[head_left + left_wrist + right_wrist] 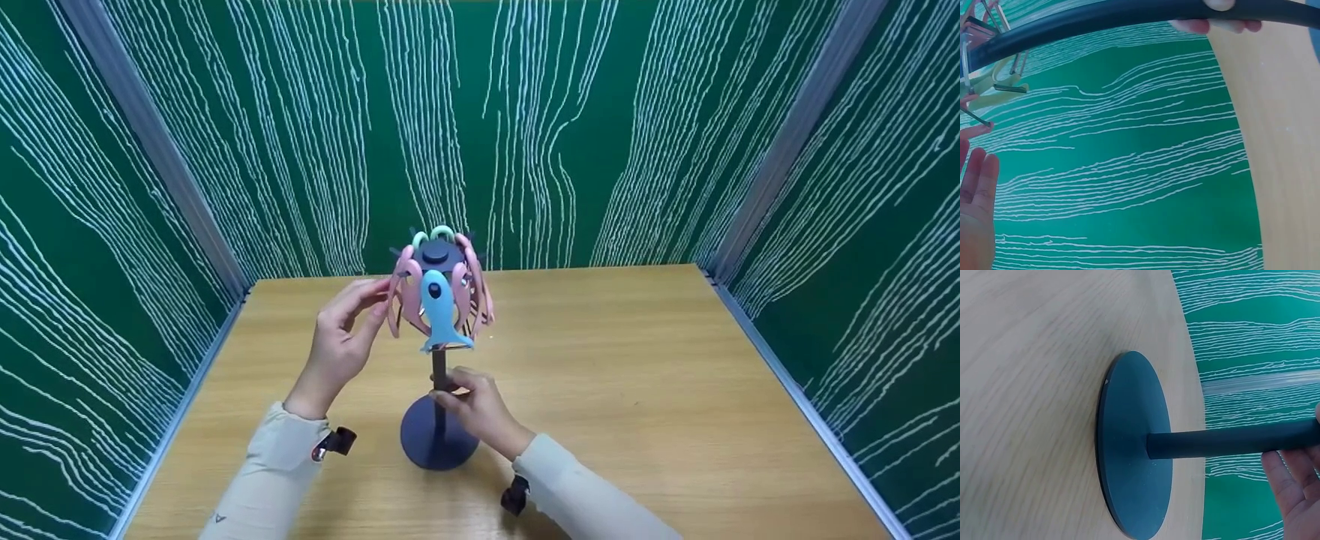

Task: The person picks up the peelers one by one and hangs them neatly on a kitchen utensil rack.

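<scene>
A dark carousel stand [437, 257] on a pole is hung with several peelers. Facing the head camera is a blue fish-shaped peeler [442, 311]. At the left side of the carousel, my left hand [341, 341] pinches a pink peeler [394, 307] between thumb and fingers. In the left wrist view only some of its extended fingers [982, 183] show; thumb and grip lie out of frame. Lower down, my right hand [484, 409] grips the pole [1230, 440] above the round base [1134, 444], which sits flat on the table.
Mint-green peelers [442, 231] hang at the back of the carousel. Wooden tabletop [637, 397] extends around the stand. Green walls with white wavy lines [525, 135] and metal corner posts [787, 150] enclose the table behind and at both sides.
</scene>
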Demonstrator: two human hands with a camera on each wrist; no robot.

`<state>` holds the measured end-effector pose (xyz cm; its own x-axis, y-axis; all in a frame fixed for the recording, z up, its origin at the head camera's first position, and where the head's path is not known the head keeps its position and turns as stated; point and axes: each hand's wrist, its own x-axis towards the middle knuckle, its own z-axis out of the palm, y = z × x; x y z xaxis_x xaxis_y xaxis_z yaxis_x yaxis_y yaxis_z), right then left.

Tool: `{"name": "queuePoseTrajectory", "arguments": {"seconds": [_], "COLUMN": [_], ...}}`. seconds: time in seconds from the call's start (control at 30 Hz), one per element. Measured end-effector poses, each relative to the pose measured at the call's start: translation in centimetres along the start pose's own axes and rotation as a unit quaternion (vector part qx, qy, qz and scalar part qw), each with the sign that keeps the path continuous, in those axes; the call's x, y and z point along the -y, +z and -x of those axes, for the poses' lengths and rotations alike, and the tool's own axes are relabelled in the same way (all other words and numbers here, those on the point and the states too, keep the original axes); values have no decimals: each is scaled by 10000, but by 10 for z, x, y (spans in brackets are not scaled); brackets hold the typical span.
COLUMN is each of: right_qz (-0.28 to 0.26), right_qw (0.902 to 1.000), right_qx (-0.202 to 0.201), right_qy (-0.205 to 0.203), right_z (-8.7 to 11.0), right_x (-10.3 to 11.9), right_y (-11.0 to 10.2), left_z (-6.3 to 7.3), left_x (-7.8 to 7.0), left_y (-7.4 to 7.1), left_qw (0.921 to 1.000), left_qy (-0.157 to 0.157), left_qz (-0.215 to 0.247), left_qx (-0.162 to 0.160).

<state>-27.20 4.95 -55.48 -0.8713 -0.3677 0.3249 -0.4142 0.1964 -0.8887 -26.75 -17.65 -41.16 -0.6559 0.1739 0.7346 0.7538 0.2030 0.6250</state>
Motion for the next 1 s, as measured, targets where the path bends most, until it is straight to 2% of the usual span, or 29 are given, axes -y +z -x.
{"name": "queuePoseTrajectory", "arguments": {"seconds": [0.3, 0.67, 0.8, 1.0], "right_qz": [91, 205, 187, 231], "right_qw": [9996, 9989, 9991, 9996], "right_qx": [66, 411, 366, 137], "right_qy": [-268, -94, 63, 0], "right_z": [-1, -4, -4, 3], "right_x": [-1, 2, 4, 1], "right_y": [0, -8, -13, -24], "left_z": [16, 37, 41, 54], "left_x": [19, 37, 42, 55], "left_y": [-2, 1, 4, 6], "left_qw": [9998, 9945, 9926, 9887], "left_qy": [-192, -957, -1068, -1146], "left_qz": [35, -434, -563, -938], "left_qx": [7, 22, 102, 243]}}
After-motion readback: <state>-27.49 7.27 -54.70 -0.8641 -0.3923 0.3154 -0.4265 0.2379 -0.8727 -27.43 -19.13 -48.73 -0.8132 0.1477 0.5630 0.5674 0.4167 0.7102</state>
